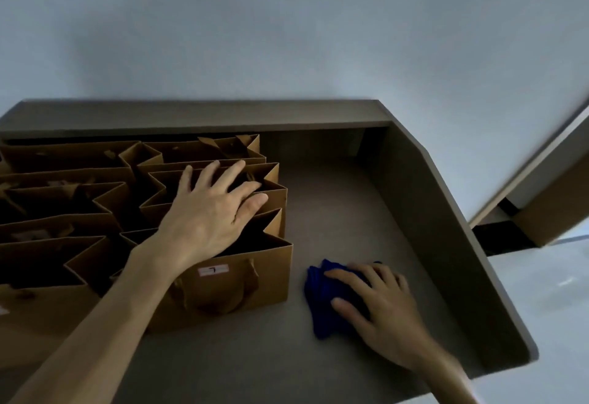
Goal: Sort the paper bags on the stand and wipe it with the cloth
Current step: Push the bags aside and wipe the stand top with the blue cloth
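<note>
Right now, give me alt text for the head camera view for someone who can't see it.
A person's right hand presses a blue cloth flat on a grey stand, while the left hand rests with spread fingers on the open tops of brown paper bags packed upright in rows on the stand's left side.
</note>
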`<state>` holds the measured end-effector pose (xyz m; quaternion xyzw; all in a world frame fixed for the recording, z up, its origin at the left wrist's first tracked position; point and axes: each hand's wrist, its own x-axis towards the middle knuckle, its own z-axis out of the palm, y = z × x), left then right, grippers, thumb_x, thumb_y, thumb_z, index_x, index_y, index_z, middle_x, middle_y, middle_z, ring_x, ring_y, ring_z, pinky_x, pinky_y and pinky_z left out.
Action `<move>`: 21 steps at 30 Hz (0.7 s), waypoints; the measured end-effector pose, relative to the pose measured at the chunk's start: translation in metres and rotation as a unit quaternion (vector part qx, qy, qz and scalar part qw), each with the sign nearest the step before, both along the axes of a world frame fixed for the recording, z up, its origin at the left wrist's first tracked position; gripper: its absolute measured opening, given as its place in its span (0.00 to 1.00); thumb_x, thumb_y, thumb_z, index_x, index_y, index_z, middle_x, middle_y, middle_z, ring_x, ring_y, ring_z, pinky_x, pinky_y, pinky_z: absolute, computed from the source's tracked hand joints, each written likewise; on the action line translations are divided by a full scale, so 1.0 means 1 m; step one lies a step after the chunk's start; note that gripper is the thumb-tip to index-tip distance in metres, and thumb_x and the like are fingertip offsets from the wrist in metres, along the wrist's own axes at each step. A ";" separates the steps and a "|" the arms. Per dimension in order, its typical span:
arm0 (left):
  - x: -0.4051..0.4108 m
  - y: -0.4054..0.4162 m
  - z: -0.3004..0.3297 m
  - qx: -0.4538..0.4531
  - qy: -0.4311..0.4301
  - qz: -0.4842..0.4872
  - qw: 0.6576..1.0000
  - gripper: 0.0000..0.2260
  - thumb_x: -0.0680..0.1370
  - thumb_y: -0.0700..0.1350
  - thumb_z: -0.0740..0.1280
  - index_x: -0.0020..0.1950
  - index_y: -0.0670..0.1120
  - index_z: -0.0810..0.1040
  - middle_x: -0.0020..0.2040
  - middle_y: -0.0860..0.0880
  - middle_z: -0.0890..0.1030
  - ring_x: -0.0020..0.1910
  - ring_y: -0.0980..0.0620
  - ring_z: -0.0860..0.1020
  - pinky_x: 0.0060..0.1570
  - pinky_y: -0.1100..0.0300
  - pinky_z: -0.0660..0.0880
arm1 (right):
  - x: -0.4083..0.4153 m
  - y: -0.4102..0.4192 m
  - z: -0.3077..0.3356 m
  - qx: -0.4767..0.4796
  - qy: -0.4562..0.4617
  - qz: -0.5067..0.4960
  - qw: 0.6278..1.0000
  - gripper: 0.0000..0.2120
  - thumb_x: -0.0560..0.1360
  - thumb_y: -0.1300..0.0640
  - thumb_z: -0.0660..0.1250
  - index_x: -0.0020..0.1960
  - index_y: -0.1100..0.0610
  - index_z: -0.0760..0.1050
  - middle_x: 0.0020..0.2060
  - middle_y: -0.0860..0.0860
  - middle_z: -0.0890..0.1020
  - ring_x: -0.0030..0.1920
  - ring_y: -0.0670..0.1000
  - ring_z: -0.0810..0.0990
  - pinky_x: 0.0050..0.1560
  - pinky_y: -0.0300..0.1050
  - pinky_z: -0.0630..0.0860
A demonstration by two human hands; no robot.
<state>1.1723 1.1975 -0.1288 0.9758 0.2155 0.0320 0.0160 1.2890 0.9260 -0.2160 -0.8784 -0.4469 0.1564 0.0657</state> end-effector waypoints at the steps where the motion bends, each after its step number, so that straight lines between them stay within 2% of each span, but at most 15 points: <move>1: -0.001 -0.001 0.000 0.004 0.002 -0.002 1.000 0.36 0.73 0.67 0.28 0.74 0.60 0.58 0.79 0.52 0.50 0.77 0.45 0.48 0.73 0.38 0.47 | -0.004 0.005 -0.004 -0.020 -0.030 -0.003 0.999 0.30 0.71 0.23 0.39 0.72 0.28 0.45 0.74 0.39 0.55 0.74 0.48 0.54 0.72 0.51 0.52; 3: 0.000 -0.001 -0.001 0.012 0.003 -0.008 1.000 0.38 0.70 0.66 0.26 0.74 0.61 0.57 0.79 0.52 0.50 0.77 0.44 0.48 0.73 0.38 0.46 | -0.005 0.018 -0.010 -0.031 -0.055 -0.021 0.998 0.32 0.72 0.24 0.44 0.73 0.31 0.44 0.76 0.41 0.54 0.75 0.49 0.53 0.74 0.55 0.50; 5: 0.002 0.002 -0.003 0.014 -0.001 -0.009 1.000 0.39 0.69 0.66 0.26 0.74 0.61 0.57 0.79 0.53 0.49 0.77 0.45 0.48 0.73 0.38 0.46 | 0.007 0.035 -0.013 -0.012 -0.067 -0.023 0.997 0.32 0.72 0.25 0.43 0.74 0.33 0.45 0.76 0.42 0.56 0.75 0.49 0.54 0.74 0.56 0.50; 10: 0.004 0.005 -0.003 0.012 -0.019 -0.006 1.000 0.37 0.72 0.66 0.28 0.73 0.61 0.61 0.78 0.53 0.52 0.77 0.46 0.50 0.73 0.39 0.47 | 0.071 0.102 -0.023 0.038 -0.099 -0.028 0.994 0.27 0.78 0.33 0.50 0.75 0.37 0.51 0.74 0.47 0.63 0.74 0.52 0.61 0.72 0.61 0.55; 14: 0.003 0.005 -0.001 0.001 -0.024 -0.002 1.000 0.36 0.72 0.66 0.30 0.72 0.61 0.63 0.78 0.55 0.53 0.77 0.47 0.50 0.74 0.39 0.48 | 0.120 0.169 -0.022 0.031 -0.105 -0.055 0.992 0.27 0.80 0.35 0.48 0.77 0.41 0.53 0.75 0.51 0.63 0.76 0.58 0.58 0.72 0.68 0.54; 18: 0.002 0.006 0.000 -0.005 -0.043 -0.005 0.999 0.34 0.74 0.66 0.32 0.71 0.60 0.66 0.78 0.55 0.56 0.77 0.48 0.52 0.74 0.40 0.49 | 0.131 0.191 -0.019 0.012 -0.115 -0.073 0.991 0.28 0.81 0.36 0.48 0.78 0.43 0.53 0.75 0.54 0.64 0.75 0.61 0.60 0.71 0.68 0.55; 21: 0.002 0.004 -0.001 -0.004 -0.053 -0.010 0.999 0.34 0.75 0.65 0.34 0.70 0.59 0.68 0.77 0.54 0.57 0.76 0.47 0.53 0.74 0.40 0.49 | 0.116 0.177 -0.020 0.050 -0.127 -0.060 0.989 0.26 0.80 0.36 0.50 0.76 0.42 0.56 0.72 0.52 0.68 0.72 0.58 0.64 0.71 0.65 0.57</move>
